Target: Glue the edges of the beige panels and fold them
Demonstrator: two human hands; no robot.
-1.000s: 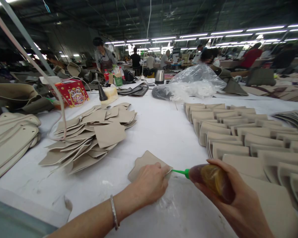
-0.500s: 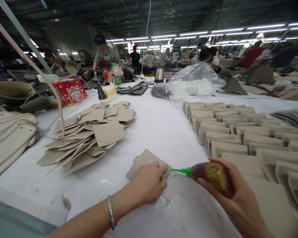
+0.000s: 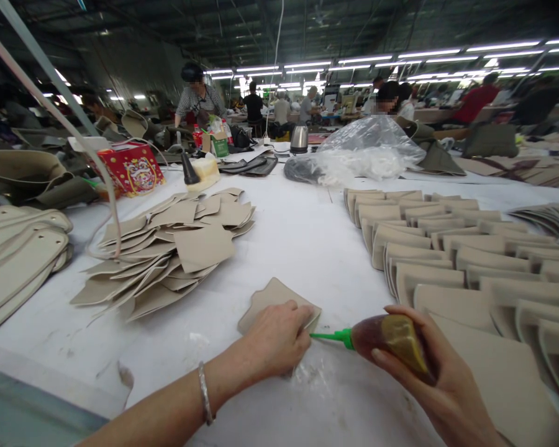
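On the white tabletop lies a beige leather-like piece (image 3: 265, 302) with a notched outline. My left hand (image 3: 279, 335) is closed on its near right part, with fingers bent over the edge and partly hiding it. A glue bottle (image 3: 386, 344), brownish with a green nozzle, lies tilted nearly level in my right hand (image 3: 440, 372), whose fingers wrap round its body. The nozzle tip reaches the piece's edge beside my left fingers; whether it touches is hidden.
A loose heap of beige pieces (image 3: 205, 245) lies to the left, and overlapping rows of folded beige pieces (image 3: 428, 279) to the right. Further back are a red box (image 3: 137, 167), a metal kettle (image 3: 299, 139) and a clear plastic bag (image 3: 368, 146). A hose (image 3: 107, 186) hangs at left.
The bottle and my right hand have shifted slightly left and downward, bringing the nozzle tip from the piece's right corner along its near edge. My left hand stays on the piece.
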